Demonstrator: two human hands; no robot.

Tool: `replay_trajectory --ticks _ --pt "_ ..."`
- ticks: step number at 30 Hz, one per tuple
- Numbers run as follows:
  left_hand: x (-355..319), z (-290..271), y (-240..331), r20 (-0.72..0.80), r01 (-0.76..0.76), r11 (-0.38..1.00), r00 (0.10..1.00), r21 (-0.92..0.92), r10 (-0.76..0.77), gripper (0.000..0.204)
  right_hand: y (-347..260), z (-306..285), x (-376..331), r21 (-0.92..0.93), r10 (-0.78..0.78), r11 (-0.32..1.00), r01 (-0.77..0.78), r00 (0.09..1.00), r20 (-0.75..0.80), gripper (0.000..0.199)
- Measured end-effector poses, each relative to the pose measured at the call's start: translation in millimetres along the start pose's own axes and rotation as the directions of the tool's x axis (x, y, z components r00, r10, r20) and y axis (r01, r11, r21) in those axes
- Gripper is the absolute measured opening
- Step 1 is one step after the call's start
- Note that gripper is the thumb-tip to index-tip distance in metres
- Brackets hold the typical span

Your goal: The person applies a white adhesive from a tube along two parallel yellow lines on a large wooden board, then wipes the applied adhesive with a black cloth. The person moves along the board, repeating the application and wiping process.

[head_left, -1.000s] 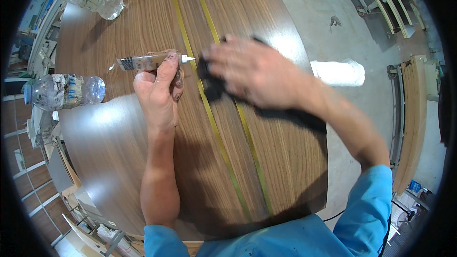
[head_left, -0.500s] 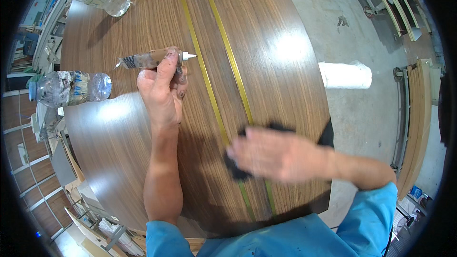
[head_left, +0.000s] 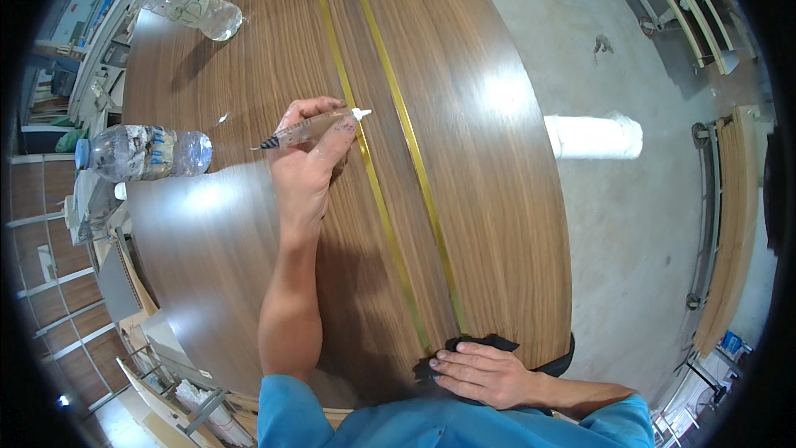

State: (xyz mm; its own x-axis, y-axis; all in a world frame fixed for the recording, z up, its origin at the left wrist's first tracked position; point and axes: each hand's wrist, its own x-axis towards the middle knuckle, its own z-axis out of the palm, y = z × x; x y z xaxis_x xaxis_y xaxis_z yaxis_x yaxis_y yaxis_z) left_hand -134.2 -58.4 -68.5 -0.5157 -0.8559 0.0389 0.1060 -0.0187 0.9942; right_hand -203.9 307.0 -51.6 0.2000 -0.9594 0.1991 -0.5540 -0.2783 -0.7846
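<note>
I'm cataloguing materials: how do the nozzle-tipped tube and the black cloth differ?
The tube is slim and translucent with a white nozzle; the black cloth is opaque and rumpled. The tube is gripped in the left hand; the black cloth lies under the flat right hand. Each touches a hand.

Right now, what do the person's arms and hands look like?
The left sleeve and right sleeve are blue and short, leaving the forearms bare. The left hand and right hand are ungloved, with bare fingers.
</note>
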Motion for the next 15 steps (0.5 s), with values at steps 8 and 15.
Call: replay_trajectory --ticks 8,15 --pt "-8.7 9.2 5.0 0.136 -0.007 0.991 0.991 0.136 -0.012 0.034 -4.7 10.0 -12.2 0.071 0.239 0.970 -0.233 0.854 -0.463 0.028" --pt "-46.5 -1.9 6.7 0.355 -0.206 0.922 0.931 0.328 0.082 0.024 -4.6 22.5 -15.6 0.186 0.379 0.887 -0.424 0.435 -0.817 0.021"
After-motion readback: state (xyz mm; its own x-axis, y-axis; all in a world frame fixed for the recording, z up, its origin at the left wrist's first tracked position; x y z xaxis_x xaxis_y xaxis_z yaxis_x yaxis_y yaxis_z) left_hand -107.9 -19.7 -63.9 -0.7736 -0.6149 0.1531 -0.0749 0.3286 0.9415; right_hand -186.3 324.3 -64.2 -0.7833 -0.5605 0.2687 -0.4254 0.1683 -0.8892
